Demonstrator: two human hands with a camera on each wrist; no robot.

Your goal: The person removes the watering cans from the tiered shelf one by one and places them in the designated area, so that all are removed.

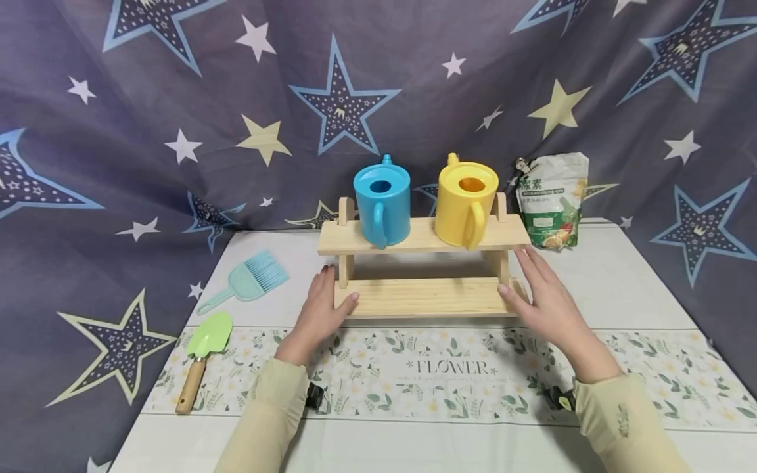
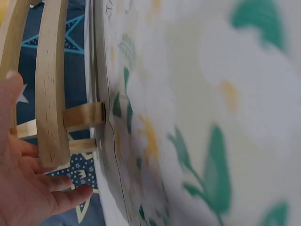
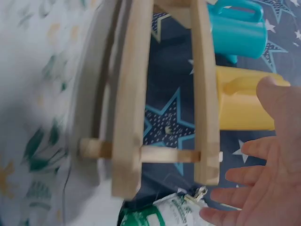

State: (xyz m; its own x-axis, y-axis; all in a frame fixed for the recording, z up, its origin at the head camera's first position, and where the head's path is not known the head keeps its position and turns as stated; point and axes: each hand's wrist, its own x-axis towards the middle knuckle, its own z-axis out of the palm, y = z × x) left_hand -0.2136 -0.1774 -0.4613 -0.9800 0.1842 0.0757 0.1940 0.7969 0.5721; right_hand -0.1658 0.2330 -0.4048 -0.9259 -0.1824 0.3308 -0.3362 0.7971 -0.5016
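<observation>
Clock dial: centred on the shelf, 12 towards the curtain.
Curtain: one, dark, printed with stars, hanging at 12.
Table: one, white, beneath everything else.
Flowered strip: one, reading "FLOWER", lying across the table at 6.
Shelf: one, of pale wood, at the dial's centre, with two tiers, an upper board and a lower board.
Sleeves: two, the left sleeve between 7 and 8, the right sleeve at 4.
Left hand: one, at 8, beside the lower board's 9 o'clock end; fingers released and extended, thumb apart, gripping nothing.
Right hand: one, between 3 and 4, beside the shelf's 3 o'clock end; fingers released, straight and spread, gripping nothing. Whether the fingertips touch wood cannot be told.
Bag: one, white and green, upright on the table at 2.
Watering cans: two, both upright on the upper board, the blue can at 11 and the yellow can at 1; handles towards 6.
Brush: one, pale blue, at 9.
Trowel: one, green with a wooden handle, at 8.
Clip: one, metal, at the bag's upper 10 o'clock corner.
</observation>
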